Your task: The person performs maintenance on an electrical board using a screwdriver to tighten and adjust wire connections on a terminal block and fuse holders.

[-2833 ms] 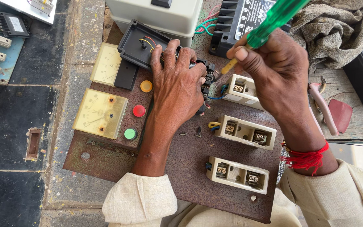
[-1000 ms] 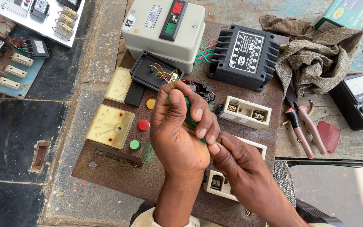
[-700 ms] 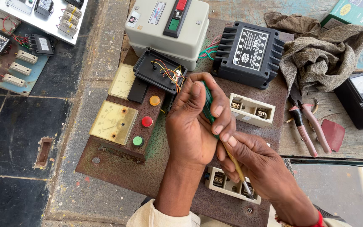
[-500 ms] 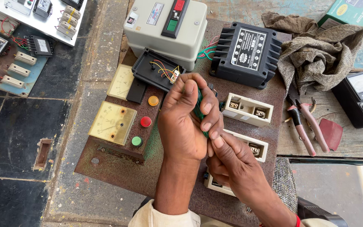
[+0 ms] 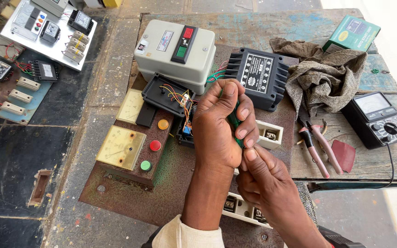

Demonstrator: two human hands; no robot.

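1. Your left hand (image 5: pixel 217 133) has its fingers (image 5: pixel 242 120) curled shut around a green screwdriver handle (image 5: pixel 233 120); only a thin green strip shows between thumb and fingers.
2. Your right hand (image 5: pixel 265 181) sits just below, fingertips pinched together at the handle's lower end, touching the left hand's fingers.
3. Left forearm rises steeply from the bottom edge, back of hand toward the camera; cream sleeve (image 5: pixel 187 234) at the cuff. Right wrist runs off the bottom-right corner.
4. Both hands are raised over the rusty metal panel (image 5: pixel 161 188) on the bench (image 5: pixel 368 165), above the white terminal blocks (image 5: pixel 272 133).
5. Hidden: screwdriver shaft and tip, so can't tell what your right fingertips actually grip. The lower terminal block (image 5: pixel 240 209) is half covered by your arms.
6. Nearby: open black box with coloured wires (image 5: pixel 168 94), grey starter box (image 5: pixel 175 53), pliers (image 5: pixel 315 147).
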